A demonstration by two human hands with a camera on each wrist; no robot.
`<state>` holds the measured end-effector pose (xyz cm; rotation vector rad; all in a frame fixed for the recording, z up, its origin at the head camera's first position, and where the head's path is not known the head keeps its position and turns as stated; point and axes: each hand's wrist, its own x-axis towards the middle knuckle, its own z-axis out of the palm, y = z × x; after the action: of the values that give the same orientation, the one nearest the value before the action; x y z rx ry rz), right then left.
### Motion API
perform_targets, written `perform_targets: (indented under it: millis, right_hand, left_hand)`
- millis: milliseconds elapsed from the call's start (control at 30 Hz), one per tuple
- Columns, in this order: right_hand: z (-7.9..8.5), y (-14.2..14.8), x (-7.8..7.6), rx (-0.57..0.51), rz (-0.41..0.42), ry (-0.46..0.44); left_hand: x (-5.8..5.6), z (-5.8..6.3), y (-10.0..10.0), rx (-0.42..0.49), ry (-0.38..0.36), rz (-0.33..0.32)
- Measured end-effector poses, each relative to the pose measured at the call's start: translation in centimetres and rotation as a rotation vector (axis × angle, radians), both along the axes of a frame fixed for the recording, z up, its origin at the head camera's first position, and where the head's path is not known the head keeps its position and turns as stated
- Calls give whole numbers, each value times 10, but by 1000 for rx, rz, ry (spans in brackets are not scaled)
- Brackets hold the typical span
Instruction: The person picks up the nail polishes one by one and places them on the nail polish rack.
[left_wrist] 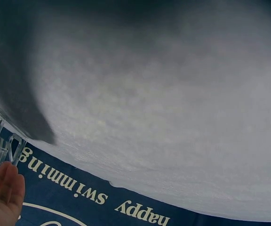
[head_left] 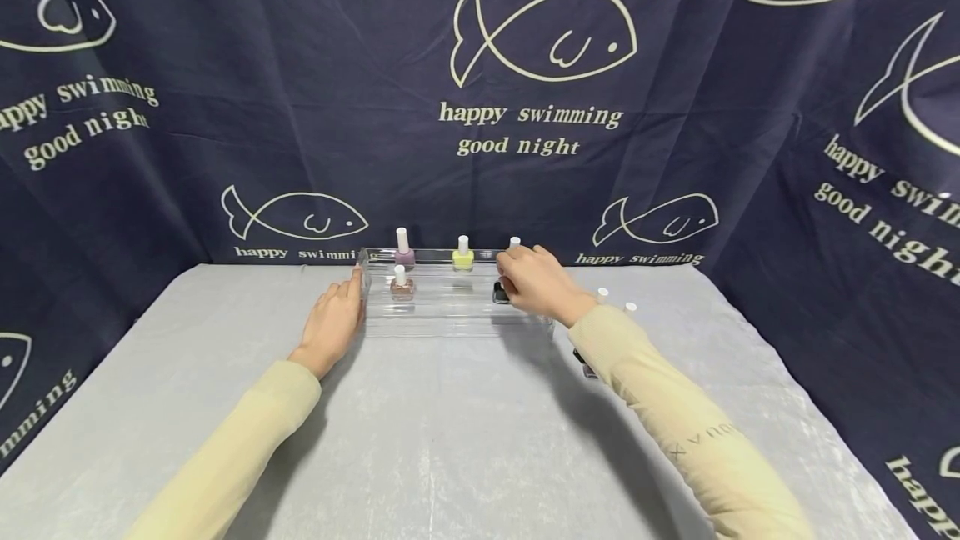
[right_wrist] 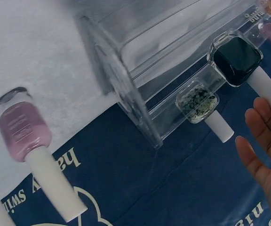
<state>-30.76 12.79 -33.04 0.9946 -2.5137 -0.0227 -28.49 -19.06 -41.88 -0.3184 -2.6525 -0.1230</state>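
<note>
A clear tiered display rack [head_left: 450, 327] holds several white-capped nail polish bottles. My left hand [head_left: 333, 323] rests with extended fingers against the rack's left end, and its fingertips [left_wrist: 11, 183] show beside the clear side panel. At the rack's right side, my right hand [head_left: 540, 282] pinches the white cap of a dark green nail polish bottle [right_wrist: 236, 59], which is on the middle tier. A speckled bottle [right_wrist: 197, 101] stands behind it on the top tier. Toward the left are a mauve bottle [head_left: 404, 257], a yellow bottle [head_left: 462, 260] and a brownish-pink bottle [head_left: 402, 288].
Right of the rack, more bottles stand on the grey cloth [head_left: 420, 440], partly hidden by the right forearm; a pink bottle [right_wrist: 25, 129] is among them. Dark blue fabric [head_left: 405, 107] printed with fish hangs close behind the rack and along both sides.
</note>
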Motion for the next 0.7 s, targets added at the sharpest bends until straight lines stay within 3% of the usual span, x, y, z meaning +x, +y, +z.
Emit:
perform_targets:
  millis: [700]
  right_hand:
    - [6,-37,-11,49,-1,-14]
  left_hand:
    - [-1,-1,0,8,22,-5]
